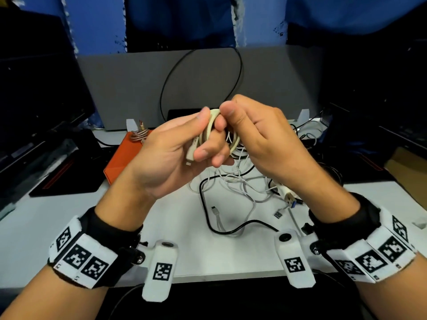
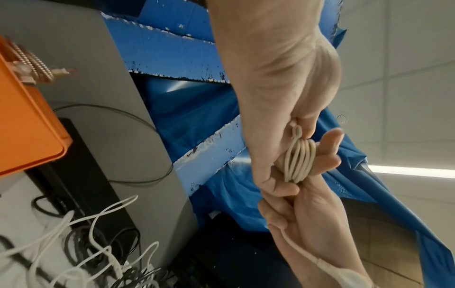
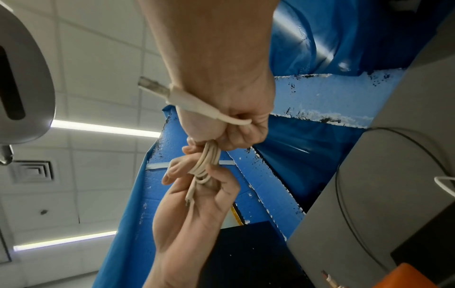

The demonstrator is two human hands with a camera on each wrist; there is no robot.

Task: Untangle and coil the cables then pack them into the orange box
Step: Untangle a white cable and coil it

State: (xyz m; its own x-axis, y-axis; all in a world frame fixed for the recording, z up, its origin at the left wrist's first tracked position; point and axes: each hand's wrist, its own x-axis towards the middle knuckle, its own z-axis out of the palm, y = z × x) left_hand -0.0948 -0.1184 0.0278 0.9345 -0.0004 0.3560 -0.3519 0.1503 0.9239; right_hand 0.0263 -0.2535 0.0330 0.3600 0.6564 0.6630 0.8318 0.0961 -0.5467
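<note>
Head view: left hand (image 1: 171, 155) and right hand (image 1: 258, 139), raised over the white surface (image 1: 57, 215), each clench the cream rubber-coated coiled cable (image 1: 209, 132). Only this view shows the tangled white and black cables (image 1: 233, 185) below and the flat orange box (image 1: 124, 155), well left, bearing a braided copper-coloured coil (image 1: 139, 135). Right wrist view alone shows the cream cable's USB plug (image 3: 157, 88) jutting from the right grip. Box interior hidden.

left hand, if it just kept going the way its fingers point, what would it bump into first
The left hand points toward the right hand, which it already touches around the beige coiled cable held between them, so it would press into that first.
</note>
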